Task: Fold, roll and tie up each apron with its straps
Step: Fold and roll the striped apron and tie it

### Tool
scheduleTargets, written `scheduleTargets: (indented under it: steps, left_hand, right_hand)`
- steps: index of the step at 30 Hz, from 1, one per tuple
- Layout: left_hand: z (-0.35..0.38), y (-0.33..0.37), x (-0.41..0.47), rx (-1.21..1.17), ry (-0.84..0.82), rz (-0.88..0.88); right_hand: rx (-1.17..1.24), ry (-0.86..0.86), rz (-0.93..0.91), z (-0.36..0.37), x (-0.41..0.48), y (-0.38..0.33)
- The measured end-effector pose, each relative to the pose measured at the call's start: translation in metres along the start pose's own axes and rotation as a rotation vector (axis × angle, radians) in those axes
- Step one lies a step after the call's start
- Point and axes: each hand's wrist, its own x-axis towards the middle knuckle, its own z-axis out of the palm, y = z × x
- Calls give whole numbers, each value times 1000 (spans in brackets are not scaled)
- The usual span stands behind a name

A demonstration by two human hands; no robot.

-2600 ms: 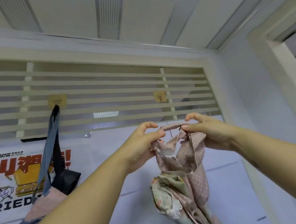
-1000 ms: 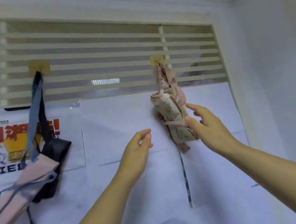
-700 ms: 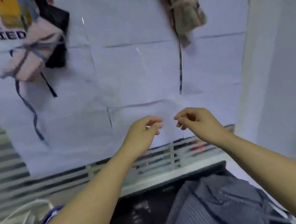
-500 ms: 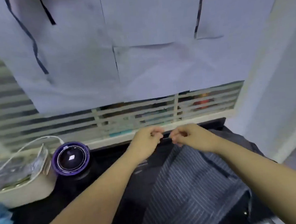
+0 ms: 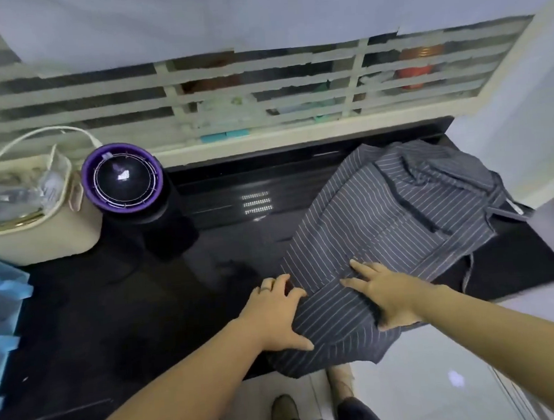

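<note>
Ok, head view. The step looks like laying out and flattening the striped apron (image 5: 384,222) ahead of the first fold. No fold, roll or tie shows on it, so my read is that this one is barely started.

The apron sits on the right half of the black counter (image 5: 145,317). It's rumpled toward the counter's back right corner, and its near hem hangs over the counter's front edge.

Left hand (image 5: 273,311): palm down at the counter's front edge, fingers spread and fairly straight, thumb on the apron's left border. It grips nothing I can see.

Right hand (image 5: 386,295): flat and splayed, pressing the cloth just right of the left hand.

Most of the apron lies beyond both hands, toward the counter's back. A dark strap (image 5: 415,208) crosses the cloth there.

Next, my guess: smooth the rumpled far end, pull the straps clear, then fold lengthwise. One risk is the overhanging hem dragging cloth off the counter.
</note>
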Motion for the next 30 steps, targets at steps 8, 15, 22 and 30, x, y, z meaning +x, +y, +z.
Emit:
scheduleTargets:
  steps: [8,15,22,30]
  left_hand:
    - [19,19,-4,-13,205,-102]
    - [-97,-23,-26,-663,903,-159]
    - [-172,-41,-89,-689,1275,-142]
    - [-171,-68,-133,-624,1264,-256]
  right_hand:
    - [322,494,52,5,-3,13]
    - [363,779,-58,-81,-20,13]
    - [247,792,476,-105,-42,44]
    - [1412,534,206,-134,-54,20]
